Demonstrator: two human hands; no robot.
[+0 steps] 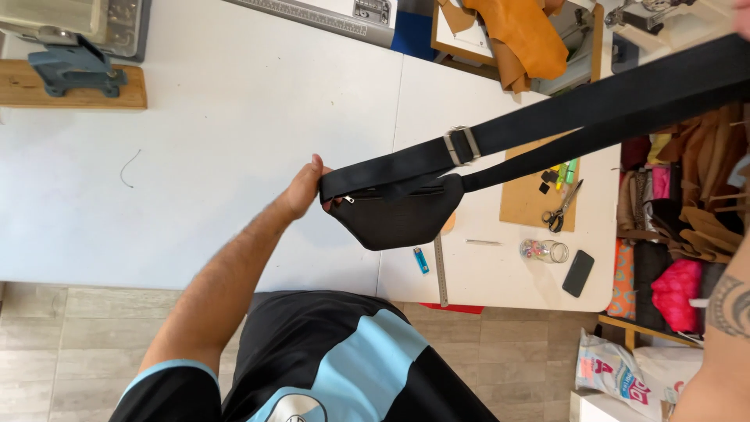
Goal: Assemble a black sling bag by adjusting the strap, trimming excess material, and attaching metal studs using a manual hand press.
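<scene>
White worktable [234, 156]: broad bare stretch at left and centre, free passage. Right end crowded: brown cork board [525, 199], black-handled scissors [561, 209], clear glass jar [544, 250], black phone [578, 273], steel ruler [440, 270], blue lighter [421, 260]. Taut black webbing strap [594, 105] spans diagonally above this end.

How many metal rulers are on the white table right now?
2. One long ruler lies along the table's far edge; one narrow steel ruler lies at the near edge below the black bag. Others may be hidden under the bag.
</scene>
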